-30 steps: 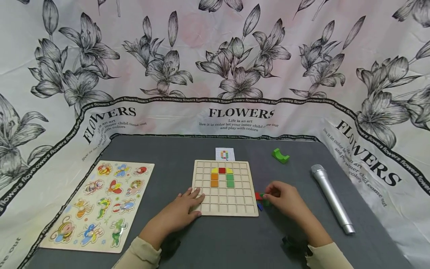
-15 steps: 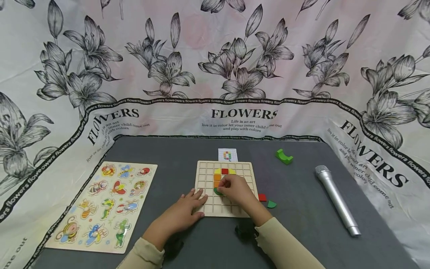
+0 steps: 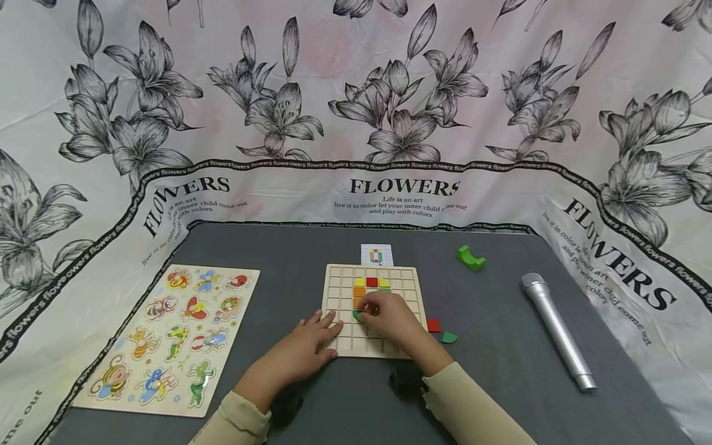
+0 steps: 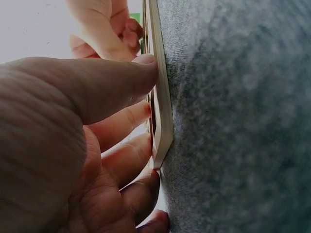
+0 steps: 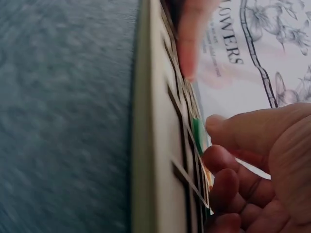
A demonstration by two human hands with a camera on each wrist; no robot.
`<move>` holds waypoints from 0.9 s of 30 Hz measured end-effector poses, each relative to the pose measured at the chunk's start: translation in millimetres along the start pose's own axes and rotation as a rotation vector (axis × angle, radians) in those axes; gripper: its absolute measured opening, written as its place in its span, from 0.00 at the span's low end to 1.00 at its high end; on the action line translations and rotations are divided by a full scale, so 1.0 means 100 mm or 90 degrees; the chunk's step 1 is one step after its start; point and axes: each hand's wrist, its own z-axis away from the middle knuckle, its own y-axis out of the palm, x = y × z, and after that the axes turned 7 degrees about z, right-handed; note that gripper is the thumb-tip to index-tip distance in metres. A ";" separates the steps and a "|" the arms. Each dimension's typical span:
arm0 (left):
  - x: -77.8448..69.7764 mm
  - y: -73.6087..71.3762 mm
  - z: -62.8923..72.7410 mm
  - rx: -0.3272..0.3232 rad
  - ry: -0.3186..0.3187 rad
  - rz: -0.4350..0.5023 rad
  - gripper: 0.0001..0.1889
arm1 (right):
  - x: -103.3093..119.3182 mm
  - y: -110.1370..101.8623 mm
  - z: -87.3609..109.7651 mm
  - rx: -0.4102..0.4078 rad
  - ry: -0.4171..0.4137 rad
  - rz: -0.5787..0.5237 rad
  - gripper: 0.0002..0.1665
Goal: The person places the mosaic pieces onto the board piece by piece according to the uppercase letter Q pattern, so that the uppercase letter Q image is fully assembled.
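A wooden grid board (image 3: 408, 278) lies on the grey table with yellow, red, orange and green tiles (image 3: 371, 282) in its upper middle cells. My left hand (image 3: 328, 327) lies flat on the board's near left corner, thumb against the edge (image 4: 163, 111). My right hand (image 3: 367, 311) is over the board's middle and pinches a green piece (image 3: 356, 315), set down against the cells below the orange tiles. In the right wrist view the green piece (image 5: 197, 131) shows between thumb and fingers at the board (image 5: 150, 121).
A red piece (image 3: 434, 326) and a green quarter-round piece (image 3: 449, 337) lie just right of the board. A pattern card (image 3: 376, 254) sits behind it. A green arch block (image 3: 470, 258), a silver microphone (image 3: 556, 330) and an animal puzzle (image 3: 167, 337) are also on the table.
My right hand left the loose pieces right of the board and carried a green piece onto the grid, then lowered it toward the cells. The left hand stayed put.
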 end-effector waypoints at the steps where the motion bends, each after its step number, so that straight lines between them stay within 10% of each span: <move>1: 0.00 0.00 0.00 0.000 0.000 0.001 0.31 | 0.01 0.01 0.00 0.002 -0.009 0.010 0.02; 17: -0.01 0.00 -0.01 -0.004 -0.003 0.002 0.31 | -0.04 -0.11 0.05 -0.045 -0.017 0.025 0.05; 27: -0.01 0.00 0.00 0.001 -0.012 0.008 0.32 | -0.74 -0.74 0.39 -0.082 0.041 0.035 0.12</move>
